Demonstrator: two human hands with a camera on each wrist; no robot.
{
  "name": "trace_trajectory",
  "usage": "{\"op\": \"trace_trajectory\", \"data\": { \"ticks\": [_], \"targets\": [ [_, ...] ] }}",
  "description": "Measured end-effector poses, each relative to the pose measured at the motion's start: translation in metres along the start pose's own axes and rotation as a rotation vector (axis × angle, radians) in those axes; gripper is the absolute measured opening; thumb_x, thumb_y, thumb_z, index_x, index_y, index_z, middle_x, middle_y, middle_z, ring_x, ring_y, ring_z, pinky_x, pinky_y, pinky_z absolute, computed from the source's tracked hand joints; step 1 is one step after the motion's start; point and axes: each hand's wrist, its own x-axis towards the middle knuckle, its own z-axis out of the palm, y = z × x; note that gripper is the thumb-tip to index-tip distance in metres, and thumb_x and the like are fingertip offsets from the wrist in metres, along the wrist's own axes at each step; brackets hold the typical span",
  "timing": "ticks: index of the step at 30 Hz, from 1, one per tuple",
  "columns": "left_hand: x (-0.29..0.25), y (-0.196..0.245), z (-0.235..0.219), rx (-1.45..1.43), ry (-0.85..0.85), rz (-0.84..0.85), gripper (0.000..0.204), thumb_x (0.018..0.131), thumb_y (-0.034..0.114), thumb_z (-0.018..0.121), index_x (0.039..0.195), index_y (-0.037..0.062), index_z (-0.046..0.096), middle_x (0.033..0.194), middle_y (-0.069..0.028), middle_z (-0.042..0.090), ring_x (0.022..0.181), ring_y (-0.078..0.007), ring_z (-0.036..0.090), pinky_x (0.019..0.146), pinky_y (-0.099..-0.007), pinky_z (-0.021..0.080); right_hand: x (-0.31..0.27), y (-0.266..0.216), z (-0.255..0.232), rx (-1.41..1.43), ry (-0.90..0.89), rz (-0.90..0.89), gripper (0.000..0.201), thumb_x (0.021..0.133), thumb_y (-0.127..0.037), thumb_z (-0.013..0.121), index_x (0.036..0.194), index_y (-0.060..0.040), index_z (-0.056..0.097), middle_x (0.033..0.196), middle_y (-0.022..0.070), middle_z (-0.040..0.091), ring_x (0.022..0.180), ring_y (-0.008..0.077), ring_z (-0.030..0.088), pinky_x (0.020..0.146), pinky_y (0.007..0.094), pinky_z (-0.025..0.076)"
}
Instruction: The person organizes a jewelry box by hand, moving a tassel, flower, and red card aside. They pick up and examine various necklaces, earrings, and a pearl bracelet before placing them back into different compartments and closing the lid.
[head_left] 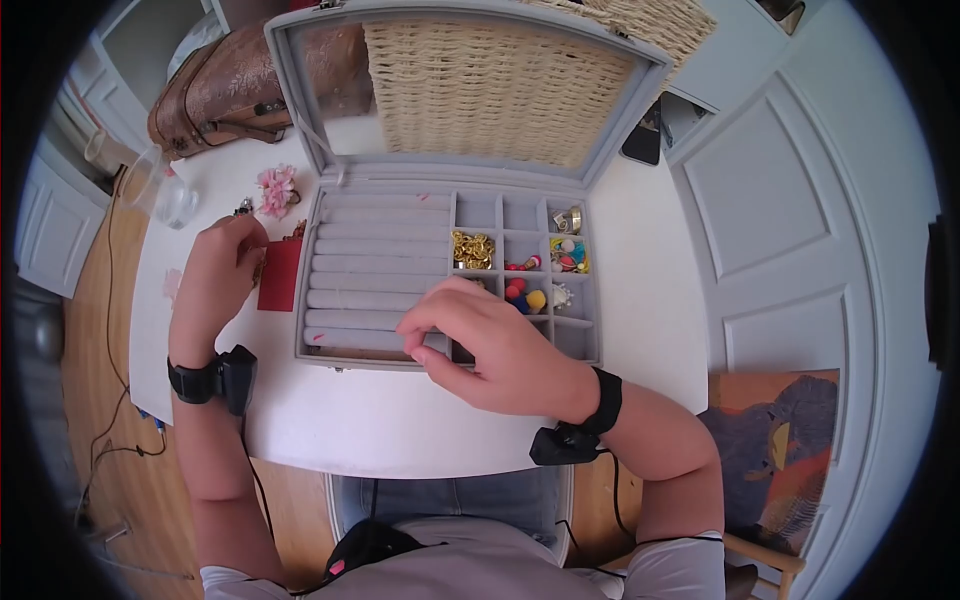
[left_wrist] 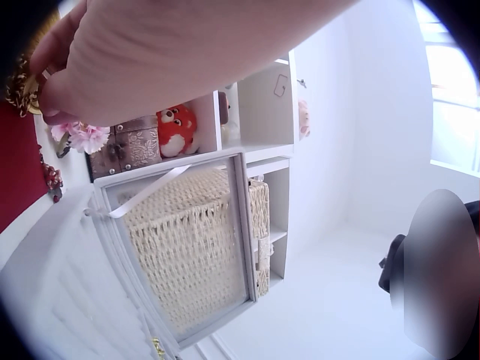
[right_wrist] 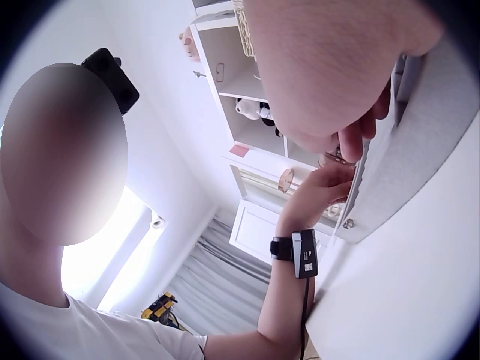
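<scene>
Grey curtains (right_wrist: 229, 281) hang near a bright window (right_wrist: 101, 262).

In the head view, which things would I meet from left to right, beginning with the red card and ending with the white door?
Red card, padded grey rolls, gold-coloured chain, red and yellow pieces, multicoloured trinkets, white door.

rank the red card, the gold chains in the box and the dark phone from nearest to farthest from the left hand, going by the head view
1. Red card, just right of the left hand
2. Gold chains, farther right, inside the box
3. Dark phone, far upper right
</scene>
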Motion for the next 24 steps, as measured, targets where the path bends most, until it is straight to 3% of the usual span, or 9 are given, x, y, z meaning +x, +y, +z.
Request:
{"op": "trace_trajectory", "data": {
  "ticks": [14, 17, 19, 24],
  "targets": [
    [0.002, -0.002, 0.004, 0.005, -0.003, 0.11, 0.018, 0.09, -0.015, 0.062, 0.103, -0.0052, 0.07, 0.092, -0.0148, 0.071, 0.079, -0.0274, 0.07, 0.074, -0.0365, 0.056, -0.001, 0.0, 0.0, -0.016, -0.034, 0.005, 0.025, 0.094, 0.006, 0.072, 0.117, -0.0043, 0.067, 0.101, 0.0062, 0.072, 0.101, 0.0268, 0.066, 0.089, 0.0396, 0.054],
    [0.002, 0.002, 0.004, -0.011, -0.007, 0.083, 0.019, 0.088, -0.016, 0.063, 0.102, -0.0067, 0.073, 0.095, -0.0189, 0.071, 0.081, -0.0321, 0.071, 0.077, -0.039, 0.056, -0.001, -0.001, 0.002, 0.005, -0.014, -0.002, 0.016, 0.095, 0.002, 0.072, 0.11, -0.0011, 0.067, 0.098, 0.0112, 0.069, 0.099, 0.0307, 0.065, 0.084, 0.0421, 0.055],
    [0.002, 0.001, 0.004, 0.024, 0.0, 0.121, 0.019, 0.089, -0.014, 0.064, 0.104, -0.0049, 0.072, 0.097, -0.0148, 0.072, 0.084, -0.0272, 0.071, 0.076, -0.0362, 0.057, 0.0, -0.001, 0.001, -0.011, -0.019, -0.023, 0.016, 0.094, 0.002, 0.073, 0.109, -0.0014, 0.067, 0.099, 0.0114, 0.07, 0.098, 0.0314, 0.065, 0.084, 0.0421, 0.055],
    [0.001, 0.0, 0.007, 0.015, 0.034, 0.101, 0.013, 0.093, -0.009, 0.068, 0.104, -0.0046, 0.072, 0.098, -0.0147, 0.072, 0.083, -0.0271, 0.071, 0.074, -0.0365, 0.058, 0.001, -0.013, -0.004, -0.053, 0.009, -0.062, 0.017, 0.093, 0.002, 0.074, 0.108, -0.0026, 0.068, 0.099, 0.0109, 0.07, 0.099, 0.0321, 0.066, 0.085, 0.0435, 0.055]
  ]
}}
